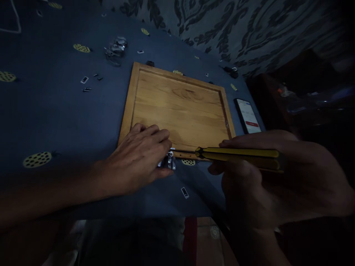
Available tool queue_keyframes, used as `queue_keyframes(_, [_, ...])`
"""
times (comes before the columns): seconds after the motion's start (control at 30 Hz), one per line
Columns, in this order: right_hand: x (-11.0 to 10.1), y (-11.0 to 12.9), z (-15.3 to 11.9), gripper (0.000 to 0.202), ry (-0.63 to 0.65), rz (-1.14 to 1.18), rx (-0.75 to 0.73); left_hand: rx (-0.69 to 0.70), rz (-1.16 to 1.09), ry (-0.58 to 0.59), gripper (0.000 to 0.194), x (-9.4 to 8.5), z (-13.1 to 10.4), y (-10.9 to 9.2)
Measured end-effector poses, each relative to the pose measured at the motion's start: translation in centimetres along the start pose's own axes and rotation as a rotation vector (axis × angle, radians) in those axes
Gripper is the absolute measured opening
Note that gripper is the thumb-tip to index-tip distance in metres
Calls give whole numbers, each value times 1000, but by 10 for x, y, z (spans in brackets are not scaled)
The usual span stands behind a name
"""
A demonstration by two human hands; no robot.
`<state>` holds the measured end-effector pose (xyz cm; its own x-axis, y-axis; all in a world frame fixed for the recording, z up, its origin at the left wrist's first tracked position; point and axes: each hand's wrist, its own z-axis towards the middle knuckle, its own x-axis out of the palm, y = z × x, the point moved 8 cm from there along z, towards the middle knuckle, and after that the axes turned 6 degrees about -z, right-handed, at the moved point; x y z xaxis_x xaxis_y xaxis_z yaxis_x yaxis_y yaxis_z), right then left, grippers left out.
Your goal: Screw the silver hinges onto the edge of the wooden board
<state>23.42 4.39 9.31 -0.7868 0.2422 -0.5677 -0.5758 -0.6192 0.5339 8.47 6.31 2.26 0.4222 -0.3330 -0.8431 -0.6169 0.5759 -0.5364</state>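
Observation:
My left hand [141, 155] presses a shiny metal hinge [170, 162] against the near edge of a framed wooden panel [177, 111], its fingers bent together over the frame. In my right hand [266, 177] is a yellow and black screwdriver [241, 153], held roughly level by the fingers. The thin shaft points left, and its tip meets the metal piece beside my left fingertips. Small dark holes show in the frame edge just right of the hinge. Whether a screw sits at the tip is too small to tell.
More metal hinges [116, 50] lie on the blue patterned cloth [63, 114] at the back left, with several small screws [87, 89] nearer. A lit phone [247, 115] rests right of the panel. A dark object [231, 71] lies behind it. The cloth's near edge borders the floor.

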Motion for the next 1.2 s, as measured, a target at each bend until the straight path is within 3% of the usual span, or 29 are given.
queue_keyframes(0.2, [12,14,11,28,17,7,-11,-1,-2,11,24,-1,1,-1])
queue_keyframes(0.4, [7,22,16,18,36,8,-41,23,15,-19,25,-1,1,-2])
queue_keyframes(0.6, [5,18,18,25,123,61,-42,2,-10,12,26,-1,1,-2])
queue_keyframes(0.9, [5,21,15,25,-30,19,-110,13,13,7,27,0,1,-1])
queue_keyframes(1.2, [6,21,15,23,-39,-21,-129,-7,18,17,27,0,2,-1])
